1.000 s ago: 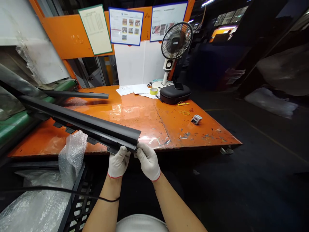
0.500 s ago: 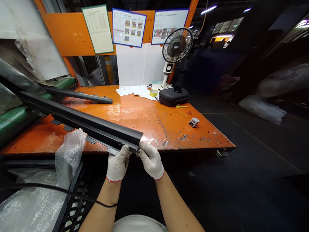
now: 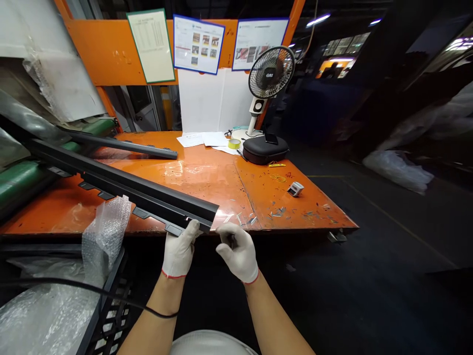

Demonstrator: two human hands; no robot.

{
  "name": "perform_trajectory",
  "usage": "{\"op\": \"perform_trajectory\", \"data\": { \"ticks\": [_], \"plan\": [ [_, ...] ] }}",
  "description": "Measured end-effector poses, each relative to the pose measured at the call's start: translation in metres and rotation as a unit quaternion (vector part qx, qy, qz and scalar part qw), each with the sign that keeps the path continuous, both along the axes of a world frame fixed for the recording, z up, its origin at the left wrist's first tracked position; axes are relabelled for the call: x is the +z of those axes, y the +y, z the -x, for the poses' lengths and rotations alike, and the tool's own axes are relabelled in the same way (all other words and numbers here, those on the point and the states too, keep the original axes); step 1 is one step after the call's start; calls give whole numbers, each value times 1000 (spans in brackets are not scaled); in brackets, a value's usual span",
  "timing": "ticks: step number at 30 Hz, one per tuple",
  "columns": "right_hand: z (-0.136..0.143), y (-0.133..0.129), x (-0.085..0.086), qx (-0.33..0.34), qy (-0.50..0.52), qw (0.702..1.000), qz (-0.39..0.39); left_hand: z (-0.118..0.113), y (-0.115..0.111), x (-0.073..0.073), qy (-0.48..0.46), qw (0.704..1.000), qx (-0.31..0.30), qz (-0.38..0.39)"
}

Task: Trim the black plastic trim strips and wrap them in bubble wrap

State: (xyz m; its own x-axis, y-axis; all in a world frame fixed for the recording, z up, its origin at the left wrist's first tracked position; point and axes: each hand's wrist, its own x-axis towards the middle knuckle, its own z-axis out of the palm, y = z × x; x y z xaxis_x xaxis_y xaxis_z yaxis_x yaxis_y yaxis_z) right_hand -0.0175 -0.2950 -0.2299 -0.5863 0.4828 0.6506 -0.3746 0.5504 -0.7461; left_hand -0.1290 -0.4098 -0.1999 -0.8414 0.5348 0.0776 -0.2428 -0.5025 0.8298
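Observation:
A long black plastic trim strip with several tabs along its lower edge slants from the left across the orange table. My left hand, in a white glove with a red cuff edge, grips the strip near its right end, thumb on top. My right hand, gloved the same way, is apart from the strip just right of that end. Its thumb and fingers are parted, with nothing visible between them. A second black trim strip lies farther back on the table.
Bubble wrap hangs over a black crate at lower left, and a black cable crosses there. On the orange table stand a fan, a black case, yellow tape and a small white-grey device.
My right hand has let go of the strip's end, moved slightly right and down, and opened. My left hand keeps its hold on the strip.

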Motion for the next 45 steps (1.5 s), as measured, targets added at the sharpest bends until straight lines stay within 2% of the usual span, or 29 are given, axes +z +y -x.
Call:
{"op": "perform_trajectory", "data": {
  "ticks": [5, 6, 8, 10, 11, 12, 13, 15, 17, 19, 22, 24, 25, 27, 29, 32, 34, 36, 38, 40, 43, 45],
  "plan": [
    [13, -5, -9, -81, -31, 995, -57, -14, 9, -6, 0, 998, 26, 60],
    [17, -3, -9, -88, -34, 994, -47, -16, 10, -7, 12, 997, 19, 80],
    [21, 4, -9, -96, -35, 995, -8, -15, 9, -11, 63, 990, -35, 121],
    [16, 17, -12, -104, -49, 993, 42, -3, 2, -15, 144, 971, -81, 170],
    [9, 26, -14, -107, -65, 990, 70, 8, -4, -16, 192, 959, -72, 198],
    [0, 37, -16, -109, -87, 985, 102, 23, -12, -18, 243, 942, -33, 228],
    [-11, 50, -19, -111, -115, 977, 138, 41, -21, -18, 296, 919, 27, 259],
    [-38, 80, -23, -119, -172, 953, 221, 84, -39, -17, 397, 845, 158, 321],
    [-66, 113, -26, -145, -208, 918, 306, 132, -53, -15, 478, 754, 212, 397],
    [-93, 144, -25, -170, -227, 885, 368, 177, -60, -13, 532, 669, 199, 480],
    [-126, 181, -18, -177, -272, 850, 415, 225, -51, -15, 585, 565, 126, 569],
    [-145, 198, -12, -178, -305, 826, 439, 243, -37, -20, 606, 520, 54, 600],
    [-154, 204, -10, -181, -319, 814, 451, 248, -28, -23, 614, 508, 21, 604],
    [-171, 212, -7, -192, -340, 790, 472, 251, -12, -30, 627, 502, -21, 595],
    [-186, 217, -6, -204, -345, 777, 486, 249, 3, -38, 638, 514, -38, 572],
    [-202, 220, -4, -238, -306, 786, 481, 242, 18, -49, 644, 543, -53, 535],
    [-204, 218, 0, -304, -273, 783, 469, 236, 24, -56, 644, 557, -51, 522],
    [-199, 212, 7, -383, -243, 765, 456, 229, 27, -61, 645, 563, -45, 515],
    [-186, 197, 13, -410, -221, 762, 451, 219, 29, -66, 649, 568, -47, 504],
    [-164, 174, 16, -358, -229, 786, 449, 207, 31, -70, 652, 574, -49, 494],
    [-120, 131, 16, -210, -311, 822, 428, 186, 33, -74, 658, 579, -36, 480],
    [-88, 104, 15, -117, -360, 830, 410, 173, 33, -77, 668, 587, -26, 457]
  ]
}}
